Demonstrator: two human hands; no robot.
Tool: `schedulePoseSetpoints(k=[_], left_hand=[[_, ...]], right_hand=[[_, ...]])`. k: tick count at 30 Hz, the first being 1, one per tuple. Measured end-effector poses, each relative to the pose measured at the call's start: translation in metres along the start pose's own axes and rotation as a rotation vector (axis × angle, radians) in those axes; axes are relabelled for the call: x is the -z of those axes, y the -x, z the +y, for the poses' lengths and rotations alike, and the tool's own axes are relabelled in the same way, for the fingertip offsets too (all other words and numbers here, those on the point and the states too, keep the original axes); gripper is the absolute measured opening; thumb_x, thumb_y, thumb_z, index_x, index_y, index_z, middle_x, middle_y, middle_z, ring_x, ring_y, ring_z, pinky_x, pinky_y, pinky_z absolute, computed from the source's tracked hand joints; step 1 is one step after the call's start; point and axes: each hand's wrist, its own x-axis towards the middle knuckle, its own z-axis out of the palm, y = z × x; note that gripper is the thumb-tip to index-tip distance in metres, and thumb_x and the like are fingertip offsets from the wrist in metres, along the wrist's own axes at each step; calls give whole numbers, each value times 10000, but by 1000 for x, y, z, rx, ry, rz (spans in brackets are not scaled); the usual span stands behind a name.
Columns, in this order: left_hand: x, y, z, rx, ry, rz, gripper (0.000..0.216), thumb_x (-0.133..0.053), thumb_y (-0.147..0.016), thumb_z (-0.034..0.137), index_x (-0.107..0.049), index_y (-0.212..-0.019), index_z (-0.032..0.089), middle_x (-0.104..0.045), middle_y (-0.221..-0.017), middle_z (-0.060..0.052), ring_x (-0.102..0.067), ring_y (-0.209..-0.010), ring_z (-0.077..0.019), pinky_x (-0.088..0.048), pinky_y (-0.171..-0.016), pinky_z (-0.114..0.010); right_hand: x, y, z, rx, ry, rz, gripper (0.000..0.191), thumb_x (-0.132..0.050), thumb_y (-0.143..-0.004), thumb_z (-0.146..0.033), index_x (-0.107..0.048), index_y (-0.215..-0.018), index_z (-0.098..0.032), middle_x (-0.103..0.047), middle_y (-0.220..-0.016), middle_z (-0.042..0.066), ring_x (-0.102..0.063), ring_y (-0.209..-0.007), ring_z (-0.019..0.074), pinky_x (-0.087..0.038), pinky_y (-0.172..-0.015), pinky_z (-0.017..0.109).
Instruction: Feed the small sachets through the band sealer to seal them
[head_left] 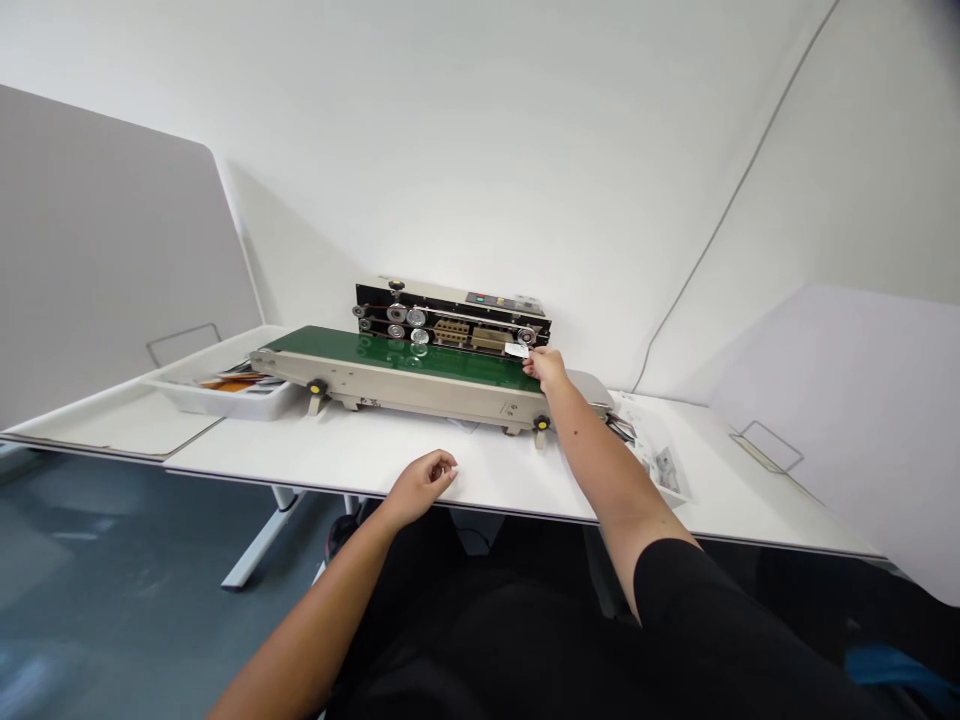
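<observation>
My right hand [546,368] reaches over the right part of the green conveyor belt [457,364], pinching a small white packet [517,350]. The packet is at the right end of the band sealing machine's head [457,318], near its rollers; I cannot tell whether it touches them. My left hand [422,486] rests by the front edge of the white table, its fingers loosely curled with a gap to the thumb. Nothing shows in it.
A white tray [232,402] with flat pouches stands under the belt's left end. Another tray [671,485] with packets stands at the right, partly behind my forearm. Pale partitions [112,260] flank the table [360,455]. A grey cable [739,190] runs down the wall.
</observation>
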Motion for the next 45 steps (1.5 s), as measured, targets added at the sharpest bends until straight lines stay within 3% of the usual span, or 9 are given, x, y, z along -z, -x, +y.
schedulePoseSetpoints(k=[6,10,14,25,31,35,38,42,45], left_hand=[[0,1,2,0,2,-6,231,-622,-922,424,-659,-995,207,-616,-790,10,-556,-707,-169,-435,-677,-273],[-1,1,2,5,-2,-17,227,-618,-927,421,-658,-988,206,-603,-782,11,-553,-718,-172,-429,-684,-276],[-1,1,-1,7,1,-20,237,-608,-934,430,-653,-998,206,-601,-791,8,-555,-725,-173,-430,-690,-278],[0,1,-2,-3,1,-21,229,-605,-928,412,-663,-1005,204,-594,-773,12,-542,-707,-166,-426,-658,-266],[-1,2,0,0,11,-22,236,-605,-929,419,-662,-1006,204,-606,-784,6,-544,-708,-169,-429,-665,-273],[-1,3,-2,-3,15,-30,215,-614,-926,402,-661,-996,204,-620,-785,7,-554,-707,-170,-434,-672,-275],[-1,3,-3,-9,14,-32,214,-618,-929,402,-668,-990,203,-644,-806,-1,-570,-721,-173,-442,-680,-275],[-1,2,-2,-8,6,-22,218,-614,-933,413,-670,-987,209,-631,-789,9,-564,-713,-170,-438,-669,-267],[-1,1,-2,0,-3,-24,217,-618,-930,415,-662,-977,208,-635,-801,6,-568,-718,-170,-442,-682,-270]], right_hand=[[-5,39,15,556,431,87,385,-542,-900,-288,-685,-1244,-192,-707,-1013,76,-640,-944,239,-520,-904,375],[-23,51,15,848,875,-163,392,-517,-971,-430,-745,-1178,-186,-566,-1472,142,-438,-1363,358,-383,-1125,511],[-43,53,2,837,1178,-399,555,-397,-1033,-548,-631,-1388,-192,-351,-1674,102,-268,-1497,394,-333,-1139,606],[-57,65,-9,920,1210,-514,812,-386,-989,-690,-354,-1615,-174,-248,-1711,152,-301,-1501,380,-288,-1171,559],[-41,119,31,1180,849,-580,551,-563,-996,-455,-555,-1498,-227,-434,-1616,138,-352,-1479,353,-255,-1198,532],[-30,152,94,1106,678,-678,409,-527,-993,-305,-653,-1376,-239,-624,-1409,137,-529,-1334,303,-368,-1154,514],[-29,157,128,918,739,-743,442,-560,-976,-344,-633,-1392,-214,-583,-1469,149,-510,-1374,319,-400,-1150,515],[-35,149,141,631,929,-738,754,-607,-945,-553,-423,-1574,-182,-315,-1679,172,-284,-1545,384,-293,-1224,533],[-38,146,138,579,970,-701,823,-576,-948,-609,-360,-1603,-160,-367,-1645,199,-330,-1516,396,-296,-1212,542]])
